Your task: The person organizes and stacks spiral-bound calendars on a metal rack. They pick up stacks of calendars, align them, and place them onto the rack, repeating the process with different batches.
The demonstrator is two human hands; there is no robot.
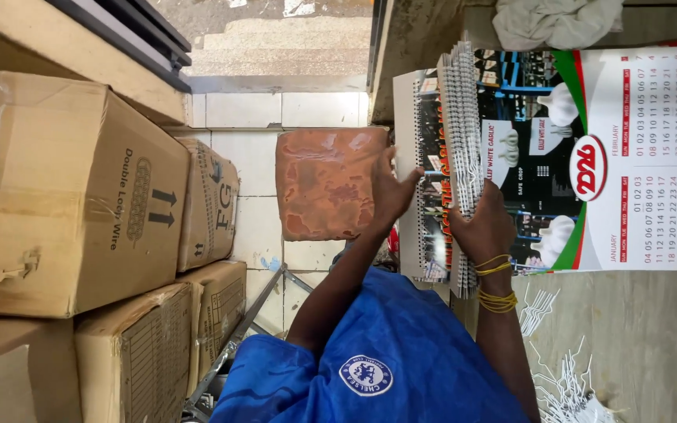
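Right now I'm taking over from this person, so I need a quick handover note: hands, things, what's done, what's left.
Right hand: gripping a stack of calendars, held on edge, wire bindings showing.
Left hand: open, fingers against the stack's side.
An open calendar lies flat on the table, with loose wire hangers nearby.
Done: the stack is wire-bound.
Left: the stack has not been set down.

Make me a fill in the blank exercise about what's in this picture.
1. The right hand grips a spiral-bound stack of wall ____.
2. The rubber bands around that wrist are ____.
3. The person's shirt is ____.
4. The boxes piled beside the tiled floor are made of ____.
Missing words: calendars; yellow; blue; cardboard.
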